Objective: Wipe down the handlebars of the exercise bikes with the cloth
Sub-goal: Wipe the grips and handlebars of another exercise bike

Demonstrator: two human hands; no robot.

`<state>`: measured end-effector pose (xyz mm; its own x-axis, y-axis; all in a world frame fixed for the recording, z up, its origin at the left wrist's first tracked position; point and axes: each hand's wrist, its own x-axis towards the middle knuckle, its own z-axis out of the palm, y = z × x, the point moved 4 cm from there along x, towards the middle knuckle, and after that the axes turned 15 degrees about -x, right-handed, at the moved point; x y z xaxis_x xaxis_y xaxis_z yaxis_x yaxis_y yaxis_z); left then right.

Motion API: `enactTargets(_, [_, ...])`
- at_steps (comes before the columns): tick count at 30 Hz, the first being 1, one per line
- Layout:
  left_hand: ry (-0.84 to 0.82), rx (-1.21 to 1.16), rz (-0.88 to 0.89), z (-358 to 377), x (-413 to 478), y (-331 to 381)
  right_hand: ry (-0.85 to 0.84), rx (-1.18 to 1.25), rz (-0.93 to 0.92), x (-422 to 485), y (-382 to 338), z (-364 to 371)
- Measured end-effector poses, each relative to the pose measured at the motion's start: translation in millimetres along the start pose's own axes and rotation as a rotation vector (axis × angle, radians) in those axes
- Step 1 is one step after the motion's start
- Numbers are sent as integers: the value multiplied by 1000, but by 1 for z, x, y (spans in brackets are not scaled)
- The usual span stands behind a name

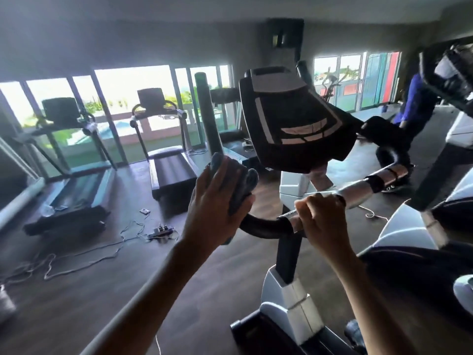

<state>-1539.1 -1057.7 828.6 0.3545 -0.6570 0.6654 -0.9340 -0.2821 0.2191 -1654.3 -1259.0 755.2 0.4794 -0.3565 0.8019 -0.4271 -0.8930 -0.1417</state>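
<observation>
1. Below the console [294,119] of the nearest exercise bike [289,290], the black handlebar [263,224] curves from the console's lower left across towards its lower right.
2. Down and to the left of the console, the left hand [215,208] holds a folded grey-blue cloth [242,183] against the handlebar's left bend. The back of the hand faces the camera, the fingers lie up along the cloth, and the thumb hooks round its lower edge.
3. Straight beneath the console, the right hand [320,216] is clenched round the handlebar, where the black grip meets a silver section.
4. Well to the left of the console, two treadmills [169,155] stand side by side facing the bright windows [133,85].
5. Lower left of the console, a power strip [161,231] lies on the dark floor [102,290] with pale cables trailing from it.
6. To the right of the console and farther back, a person in a blue top [414,98] is partly hidden behind other machines.
</observation>
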Motion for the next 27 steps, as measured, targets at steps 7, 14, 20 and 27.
enactTargets(7, [95,-215,0,-11,16,3,90,47,-27,-2,-1,-2])
enactTargets(14, [67,-21,-21,2,-13,4,131,52,-10,-4,-2,1])
enactTargets(20, [71,20,-122,1,18,-8,145,44,-2,-5,-1,2])
enactTargets(27, [102,89,-113,4,-3,7,158,51,-6,-7,-2,2])
